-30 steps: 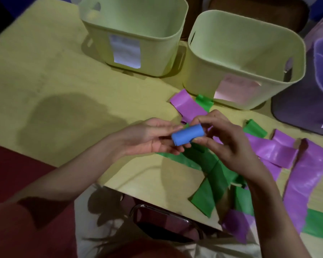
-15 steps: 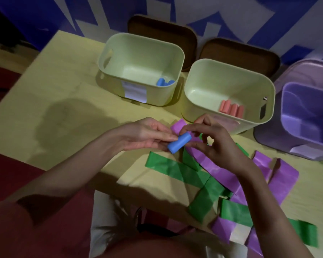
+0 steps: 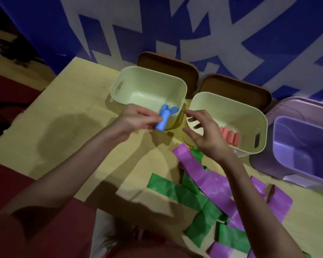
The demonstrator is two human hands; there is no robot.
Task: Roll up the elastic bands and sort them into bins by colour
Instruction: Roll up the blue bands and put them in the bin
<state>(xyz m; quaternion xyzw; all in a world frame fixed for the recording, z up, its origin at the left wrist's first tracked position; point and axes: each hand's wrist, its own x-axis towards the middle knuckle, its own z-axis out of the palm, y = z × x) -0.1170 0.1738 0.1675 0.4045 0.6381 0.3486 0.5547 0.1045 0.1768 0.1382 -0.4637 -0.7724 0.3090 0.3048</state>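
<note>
My left hand [image 3: 138, 119] pinches the rolled blue elastic band [image 3: 162, 122], long axis pointing seemingly toward the pale green plastic bin [image 3: 182, 86] at upper centre; right hand [image 3: 203, 133] spread, holding nothing.

Looked like an activity or classroom-type room, exact kind unclear: pale yellow wooden table [image 3: 67, 116], blue-and-white patterned wall banner [image 3: 175, 25] behind its far edge, two brown chair backs [image 3: 168, 66] there, dark red floor [image 3: 11, 187].

Two hands: left [image 3: 138, 118], right [image 3: 203, 135]. Three bins: two pale green [image 3: 119, 86] [image 3: 261, 118], one purple [image 3: 276, 131]. Blue rolls: one held [image 3: 32, 122], at least two in bin [image 3: 43, 110]. Four red rolls [image 3: 230, 135]. Loose green [image 3: 175, 192] and purple [image 3: 213, 181] bands overlap, uncountable.
</note>
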